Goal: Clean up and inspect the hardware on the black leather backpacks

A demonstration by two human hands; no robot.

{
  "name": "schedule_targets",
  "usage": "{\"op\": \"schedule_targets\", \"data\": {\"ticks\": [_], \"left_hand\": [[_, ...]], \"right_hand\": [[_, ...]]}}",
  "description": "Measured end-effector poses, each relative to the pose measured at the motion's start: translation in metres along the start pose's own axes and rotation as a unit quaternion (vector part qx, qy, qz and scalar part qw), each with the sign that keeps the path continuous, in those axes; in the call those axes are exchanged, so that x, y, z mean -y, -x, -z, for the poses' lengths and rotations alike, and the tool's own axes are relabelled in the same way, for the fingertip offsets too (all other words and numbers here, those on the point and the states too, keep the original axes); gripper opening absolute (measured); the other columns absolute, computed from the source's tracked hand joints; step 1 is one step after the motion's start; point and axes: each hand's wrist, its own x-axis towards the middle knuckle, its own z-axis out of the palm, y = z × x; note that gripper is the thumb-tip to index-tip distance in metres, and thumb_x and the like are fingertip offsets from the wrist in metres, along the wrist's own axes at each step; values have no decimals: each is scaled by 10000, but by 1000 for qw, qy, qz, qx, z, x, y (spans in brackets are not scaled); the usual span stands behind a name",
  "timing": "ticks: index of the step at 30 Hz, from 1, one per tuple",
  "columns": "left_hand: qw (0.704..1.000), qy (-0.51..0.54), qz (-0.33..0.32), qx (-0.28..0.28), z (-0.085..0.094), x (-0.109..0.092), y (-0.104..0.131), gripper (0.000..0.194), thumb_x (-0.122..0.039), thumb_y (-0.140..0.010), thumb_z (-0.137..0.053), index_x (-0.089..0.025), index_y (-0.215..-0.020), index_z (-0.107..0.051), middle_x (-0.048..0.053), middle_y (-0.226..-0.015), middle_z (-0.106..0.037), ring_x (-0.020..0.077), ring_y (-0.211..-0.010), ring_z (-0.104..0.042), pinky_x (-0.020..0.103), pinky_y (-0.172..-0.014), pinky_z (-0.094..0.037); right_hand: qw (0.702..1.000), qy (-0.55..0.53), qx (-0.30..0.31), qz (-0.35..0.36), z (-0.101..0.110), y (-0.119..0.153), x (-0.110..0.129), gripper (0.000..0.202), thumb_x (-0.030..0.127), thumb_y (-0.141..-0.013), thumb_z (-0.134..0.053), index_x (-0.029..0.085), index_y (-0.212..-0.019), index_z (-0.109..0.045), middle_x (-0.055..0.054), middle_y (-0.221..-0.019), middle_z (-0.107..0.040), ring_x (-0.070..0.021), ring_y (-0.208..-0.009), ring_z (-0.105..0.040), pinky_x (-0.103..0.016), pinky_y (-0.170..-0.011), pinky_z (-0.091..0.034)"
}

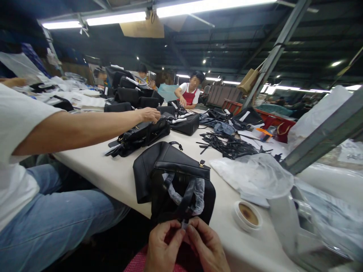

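A black handbag lies at the table's near edge, its handles partly wrapped in clear plastic. At the bag's near end, my left hand and my right hand meet with thumbs and forefingers pinched together. Between the fingertips is a small, pale, see-through piece, perhaps plastic film; its exact kind is too small to tell. Both hands are closed on it, side by side. The bag's lower end is hidden behind my fingers.
At left, a co-worker's arm reaches over another black bag. Black straps lie in a heap at right. Nearer are clear plastic bags and a round white tub. A slanted metal post stands at right.
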Motion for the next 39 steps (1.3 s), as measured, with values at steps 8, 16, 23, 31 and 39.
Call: {"op": "schedule_targets", "data": {"ticks": [8, 16, 23, 31, 39], "left_hand": [[999, -31, -19, -7, 3, -8, 0, 188, -380, -768, -678, -204, -774, -743, 56, -759, -728, 208, -711, -680, 266, -694, -549], [1000, -9, -16, -16, 0, 0, -5, 213, -399, -791, -654, -207, -824, -740, 69, -807, -734, 224, -750, -688, 286, -702, -551], [996, -54, -58, -26, 4, 0, -1, 167, -374, -800, -657, -232, -806, -745, 64, -829, -727, 231, -812, -673, 292, -771, -523], [981, 159, 104, 23, -3, -9, -7, 293, -433, -647, -783, -155, -707, -712, 40, -698, -689, 190, -690, -635, 276, -668, -512], [969, 196, 147, -23, -7, -16, -12, 360, -415, -515, -849, -132, -709, -744, 55, -686, -727, 198, -678, -643, 298, -688, -503]], "right_hand": [[996, -11, -85, 7, -6, 1, -12, 356, 529, -703, -736, 192, -709, -619, 10, -641, -567, -140, -597, -499, -233, -567, -445], [982, 83, -135, 102, -17, 10, -18, 356, 536, -784, -647, 214, -912, -728, -67, -862, -714, -198, -738, -638, -245, -645, -518], [968, 112, -178, 138, -17, 13, -17, 323, 523, -772, -670, 211, -707, -722, -71, -778, -677, -210, -754, -620, -254, -657, -513], [981, 80, -128, 124, -12, 6, -21, 205, 396, -768, -708, 209, -687, -683, -42, -789, -622, -178, -735, -597, -218, -639, -512], [988, 27, -92, 125, -8, 0, -11, 157, 351, -762, -724, 215, -694, -685, -32, -834, -601, -188, -834, -585, -242, -733, -531]]}}
